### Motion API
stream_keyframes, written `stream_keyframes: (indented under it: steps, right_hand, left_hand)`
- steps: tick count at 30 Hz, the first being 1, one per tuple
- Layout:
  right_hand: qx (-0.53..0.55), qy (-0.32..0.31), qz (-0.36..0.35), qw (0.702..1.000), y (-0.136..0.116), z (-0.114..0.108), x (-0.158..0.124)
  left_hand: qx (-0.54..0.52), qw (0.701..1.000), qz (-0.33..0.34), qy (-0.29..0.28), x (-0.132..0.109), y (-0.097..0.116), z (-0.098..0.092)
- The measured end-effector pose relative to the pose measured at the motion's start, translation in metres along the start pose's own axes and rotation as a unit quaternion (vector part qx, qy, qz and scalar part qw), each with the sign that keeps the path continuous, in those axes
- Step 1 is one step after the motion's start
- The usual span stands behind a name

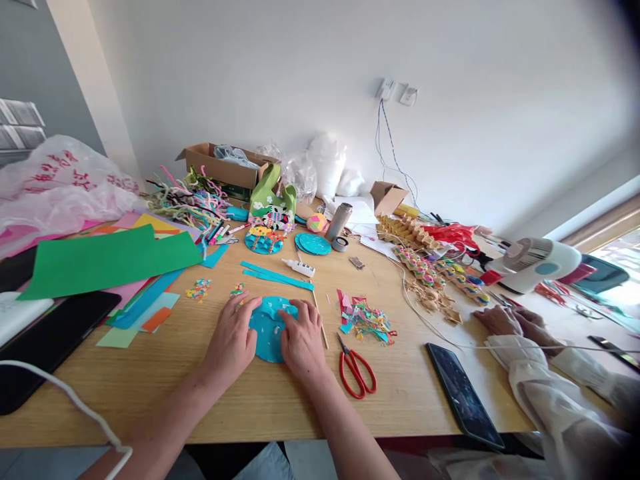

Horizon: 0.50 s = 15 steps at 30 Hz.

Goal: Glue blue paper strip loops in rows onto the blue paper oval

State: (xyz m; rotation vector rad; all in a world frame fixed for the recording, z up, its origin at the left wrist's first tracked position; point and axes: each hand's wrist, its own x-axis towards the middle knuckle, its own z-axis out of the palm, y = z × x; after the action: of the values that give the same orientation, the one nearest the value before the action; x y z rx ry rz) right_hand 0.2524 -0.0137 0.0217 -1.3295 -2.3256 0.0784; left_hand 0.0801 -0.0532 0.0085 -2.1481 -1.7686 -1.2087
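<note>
A round teal paper disc [267,328] with small white scraps on it lies on the wooden table [165,373] in front of me. My left hand [233,337] lies flat on its left edge, fingers stretched out. My right hand [301,340] presses flat on its right side, fingers spread. Neither hand holds anything. A thin wooden stick [321,318] lies just right of my right hand. Red-handled scissors [356,369] rest on the table further right.
Coloured paper sheets [107,261] and a black tablet [50,340] lie left. Teal strips [276,275], a glue bottle [299,267], paper scraps [367,320], a phone [464,393] and cardboard boxes [225,170] surround me. Another person's hands [515,323] work at the right.
</note>
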Motion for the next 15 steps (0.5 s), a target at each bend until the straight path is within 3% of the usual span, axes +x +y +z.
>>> stream_keyframes:
  steps: [8,15]
  right_hand:
    - [-0.029,-0.054,-0.008,0.998,-0.002,0.002,0.000]
    - [-0.024,-0.064,-0.002,0.998,-0.002,0.004,0.000]
  left_hand:
    - [0.068,0.998,0.001,-0.014,-0.003,0.007,-0.002]
    - [0.149,0.986,-0.041,-0.068,-0.003,0.024,-0.006]
